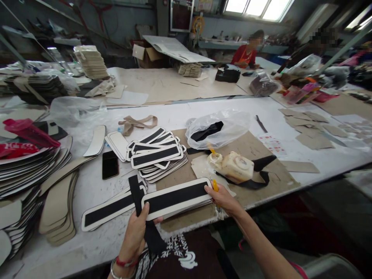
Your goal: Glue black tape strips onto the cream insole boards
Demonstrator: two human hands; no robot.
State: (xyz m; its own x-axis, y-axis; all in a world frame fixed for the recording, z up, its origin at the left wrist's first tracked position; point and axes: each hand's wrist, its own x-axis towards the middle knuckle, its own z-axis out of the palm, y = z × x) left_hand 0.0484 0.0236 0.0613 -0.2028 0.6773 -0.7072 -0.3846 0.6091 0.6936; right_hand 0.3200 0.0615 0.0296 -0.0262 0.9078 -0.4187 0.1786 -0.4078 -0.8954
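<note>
A long white-edged panel with a black strip (177, 198) is held between both hands above the table's front edge. My left hand (140, 224) grips its left end, thumb on top, and a loose black strap (135, 193) runs through that hand and hangs down. My right hand (220, 195) pinches the panel's right end, with a yellow-tipped tool (215, 186) at its fingers. More such panels (110, 209) lie to the left, and a pile of shorter ones (157, 153) sits behind. A stained glue container (236, 166) lies at the right on brown board.
A phone (110, 165) lies left of the pile. Curved pieces (59, 209) are stacked at the far left. A clear plastic bag (217, 130) holds black material. Beige pieces (308, 124) are spread at the right. A person in red (244, 54) is at the back.
</note>
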